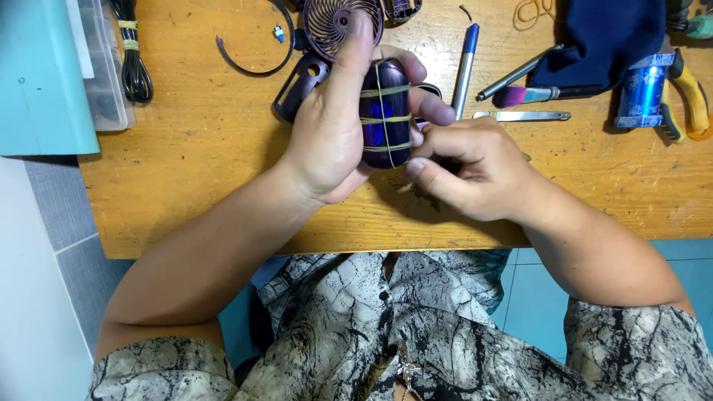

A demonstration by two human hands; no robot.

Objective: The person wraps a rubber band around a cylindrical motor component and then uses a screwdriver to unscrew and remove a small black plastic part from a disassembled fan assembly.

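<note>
My left hand (330, 130) grips a dark purple, rounded fan body (385, 111) over a wooden table (208, 171), thumb stretched up along its left side. Several yellowish rubber bands wrap across the body. My right hand (464, 167) is curled against the body's right lower edge, fingertips pinching at a band there. Just beyond the left thumb lies a round purple fan grille (330, 22), and a dark purple shell piece (297, 85) sits to the left of it.
A blue pen (466, 63), a metal rod, a purple-tipped brush (531, 94), metal tweezers (523, 116), a blue cylinder (640, 93), yellow-handled pliers (691, 93) and a dark blue cloth (605, 37) lie to the right. A coiled black cable (134, 56) and a clear box are at left.
</note>
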